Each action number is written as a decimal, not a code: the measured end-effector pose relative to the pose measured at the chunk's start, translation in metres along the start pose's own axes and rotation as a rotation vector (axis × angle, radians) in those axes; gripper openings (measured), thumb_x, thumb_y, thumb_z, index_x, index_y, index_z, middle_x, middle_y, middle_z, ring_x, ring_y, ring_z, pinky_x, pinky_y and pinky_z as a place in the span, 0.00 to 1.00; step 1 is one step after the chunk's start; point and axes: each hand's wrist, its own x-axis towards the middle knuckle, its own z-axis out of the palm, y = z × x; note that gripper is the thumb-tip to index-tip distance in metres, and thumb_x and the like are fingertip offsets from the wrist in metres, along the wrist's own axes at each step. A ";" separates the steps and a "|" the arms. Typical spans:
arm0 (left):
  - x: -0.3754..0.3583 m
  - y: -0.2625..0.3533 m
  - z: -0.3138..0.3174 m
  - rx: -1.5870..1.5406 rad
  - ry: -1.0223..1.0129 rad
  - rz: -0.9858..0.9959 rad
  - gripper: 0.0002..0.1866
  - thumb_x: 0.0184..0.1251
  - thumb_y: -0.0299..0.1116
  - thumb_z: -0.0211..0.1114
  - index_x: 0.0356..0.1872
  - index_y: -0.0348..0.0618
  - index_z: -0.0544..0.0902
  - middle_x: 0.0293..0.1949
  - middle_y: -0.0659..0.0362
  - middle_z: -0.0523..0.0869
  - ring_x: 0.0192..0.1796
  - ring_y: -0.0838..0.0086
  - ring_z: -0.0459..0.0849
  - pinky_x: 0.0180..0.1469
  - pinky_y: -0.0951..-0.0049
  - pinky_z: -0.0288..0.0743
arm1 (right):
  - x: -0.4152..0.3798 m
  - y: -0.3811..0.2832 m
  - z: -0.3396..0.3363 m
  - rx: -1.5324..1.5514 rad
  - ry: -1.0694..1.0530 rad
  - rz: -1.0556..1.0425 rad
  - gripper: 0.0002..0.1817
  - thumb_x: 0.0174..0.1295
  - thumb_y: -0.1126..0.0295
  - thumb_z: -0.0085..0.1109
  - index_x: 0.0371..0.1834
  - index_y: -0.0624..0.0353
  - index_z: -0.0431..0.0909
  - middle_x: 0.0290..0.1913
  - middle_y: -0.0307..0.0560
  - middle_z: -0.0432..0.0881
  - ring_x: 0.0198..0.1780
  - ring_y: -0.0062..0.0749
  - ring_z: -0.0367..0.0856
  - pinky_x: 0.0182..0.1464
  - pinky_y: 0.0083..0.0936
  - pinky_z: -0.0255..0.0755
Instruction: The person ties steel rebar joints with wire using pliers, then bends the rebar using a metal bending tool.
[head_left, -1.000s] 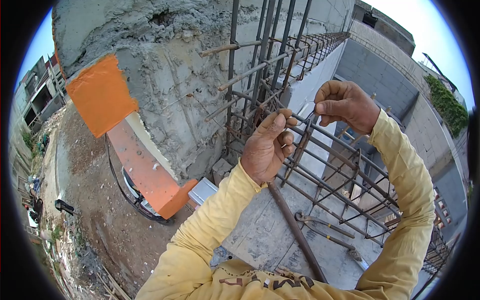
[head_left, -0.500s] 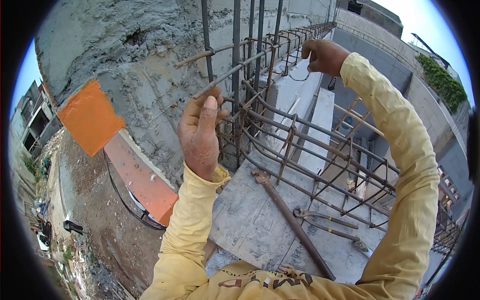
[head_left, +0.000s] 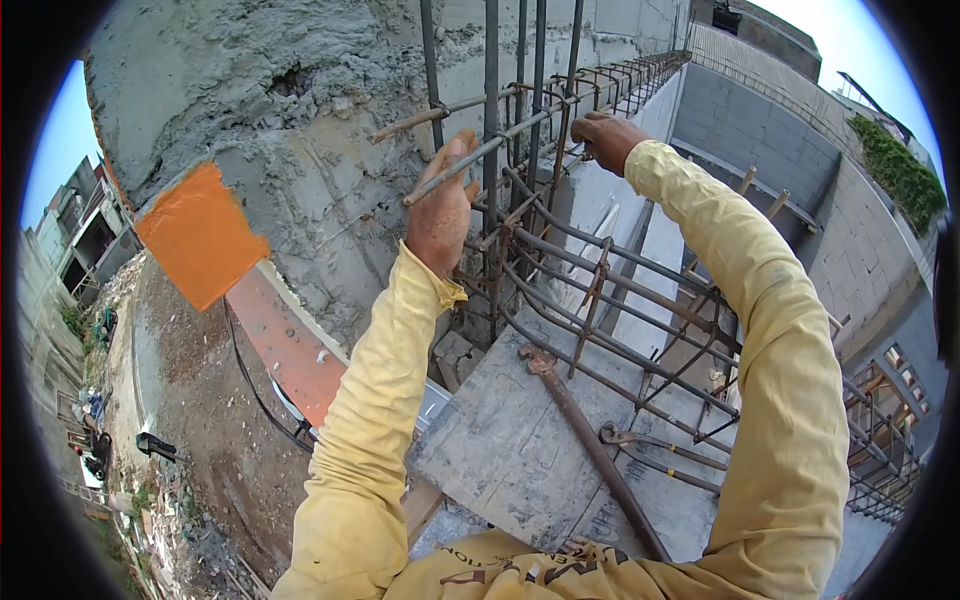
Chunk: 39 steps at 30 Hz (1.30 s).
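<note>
My left hand [head_left: 440, 222] reaches up behind the free end of a horizontal rebar [head_left: 455, 172], which crosses in front of it. Its visible fingers stretch upward beside the upright bars; some are hidden. Close to the upright rebars [head_left: 491, 90], my right hand [head_left: 607, 140] is closed with its fingertips pinched. A thin dark piece, seemingly wire [head_left: 578, 153], shows at those fingertips, partly hidden. Between and below both hands is the corner of the rebar cage [head_left: 510, 225], where bent bars and stirrups meet.
A rusty steel bar with a jawed head [head_left: 590, 440] and pincers with yellow-banded handles [head_left: 665, 455] lie on the grey board [head_left: 490, 450]. Rough concrete [head_left: 260, 120] rises on the left beside an orange-painted block [head_left: 203, 237]. The ground drops away far below.
My right hand has moved left and slightly down, toward the upright bars. My left hand has turned and shifted up and right behind the horizontal rebar. The view has shifted slightly.
</note>
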 end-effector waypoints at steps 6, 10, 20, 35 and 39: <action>0.032 -0.019 -0.011 0.021 -0.052 -0.024 0.32 0.80 0.53 0.44 0.73 0.38 0.64 0.74 0.53 0.65 0.77 0.65 0.58 0.75 0.57 0.49 | -0.001 -0.009 0.013 0.168 0.035 0.019 0.11 0.60 0.78 0.55 0.46 0.59 0.78 0.49 0.54 0.81 0.54 0.52 0.80 0.56 0.42 0.75; 0.035 -0.012 0.002 0.071 0.089 -0.078 0.30 0.80 0.51 0.43 0.68 0.35 0.69 0.65 0.45 0.74 0.66 0.59 0.73 0.66 0.63 0.67 | 0.001 -0.006 0.024 0.245 0.075 0.050 0.11 0.58 0.76 0.59 0.44 0.62 0.78 0.46 0.55 0.82 0.52 0.51 0.82 0.55 0.40 0.76; 0.060 -0.017 0.022 0.099 0.346 -0.160 0.24 0.73 0.51 0.50 0.35 0.36 0.77 0.33 0.54 0.75 0.39 0.69 0.68 0.46 0.64 0.66 | 0.007 -0.010 0.031 0.338 0.073 0.235 0.12 0.54 0.70 0.66 0.39 0.63 0.82 0.39 0.56 0.87 0.43 0.49 0.85 0.48 0.37 0.77; 0.125 -0.055 -0.011 0.590 -0.011 -0.561 0.07 0.62 0.35 0.62 0.30 0.44 0.78 0.23 0.62 0.72 0.21 0.76 0.70 0.23 0.66 0.66 | 0.017 0.007 0.045 0.860 0.074 0.346 0.11 0.54 0.69 0.72 0.36 0.63 0.83 0.30 0.43 0.85 0.29 0.24 0.82 0.33 0.23 0.79; 0.175 -0.123 -0.041 0.546 -0.001 -0.481 0.09 0.63 0.35 0.58 0.24 0.45 0.78 0.17 0.63 0.68 0.16 0.76 0.61 0.18 0.67 0.55 | 0.017 0.002 0.043 0.767 0.051 0.349 0.12 0.53 0.69 0.73 0.36 0.63 0.83 0.29 0.42 0.84 0.28 0.24 0.82 0.31 0.22 0.78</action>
